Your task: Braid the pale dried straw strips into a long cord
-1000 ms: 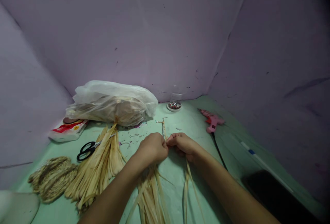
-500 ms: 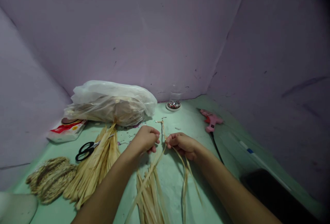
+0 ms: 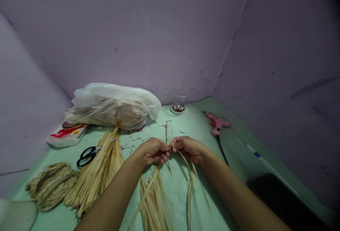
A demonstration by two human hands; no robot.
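A thin braid (image 3: 167,133) of pale dried fibre strips runs from its far end on the table toward me. My left hand (image 3: 157,151) pinches the strips at the braid's near end. Close beside it, my right hand (image 3: 187,148) also pinches the braid there, fingertips almost touching the left. Loose strips (image 3: 190,188) hang from the right hand toward the table's near side. More strips trail below the left hand, over a small bundle of flat strips (image 3: 152,202) lying on the table. The exact crossing of strips is hidden by my fingers.
Left of my arms lie a larger fibre bundle (image 3: 98,174), black-handled scissors (image 3: 87,156), a coiled braided rope (image 3: 51,185) and a red-white packet (image 3: 68,136). A plastic bag (image 3: 114,105) and a small container of beads (image 3: 178,108) stand behind; a pink glue gun (image 3: 218,123) lies right.
My left hand has moved down and right to the braid's near end, its fingers closing on a strip. My right hand stays nearly in place, still pinching.
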